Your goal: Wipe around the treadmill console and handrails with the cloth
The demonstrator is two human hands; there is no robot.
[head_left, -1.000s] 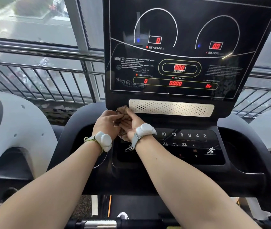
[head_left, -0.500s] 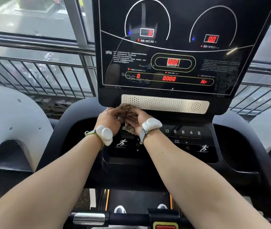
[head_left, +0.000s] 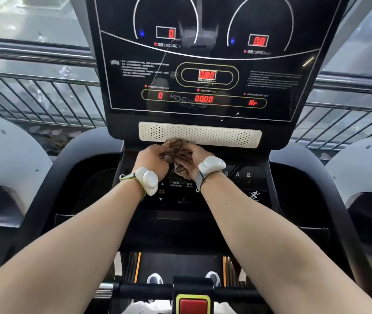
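Both hands meet at the centre of a treadmill console, bunched around one crumpled brownish cloth (head_left: 176, 148). Left hand (head_left: 151, 160) curls its fingers into the cloth's left side; right hand (head_left: 192, 158) grips the right side, so the two are pressed together with the cloth between them. Each wrist wears a white, pod-shaped band.

From largest to smallest: the treadmill's black display panel (head_left: 205, 64) fills the upper middle, glossy, with red digits reading zero for incline, speed, distance and time. Grey moulded side housings and metal window railings (head_left: 44, 94) flank it. Below the panel runs a pale perforated speaker strip (head_left: 214, 134); the top of the cloth touches its lower edge, left of centre. Under the hands lies a dark keypad (head_left: 237, 177) with numbers and a running-figure icon, partly covered by a hanging fold of cloth. At the bottom edge a red stop button (head_left: 193, 305) sits on the handlebar, with two shoe tips on the belt behind it.

Judging progress: the cloth looks gathered rather than spread, so wiping seems barely under way at the strip. Whether the display panel or keypad have been cleaned cannot be told.
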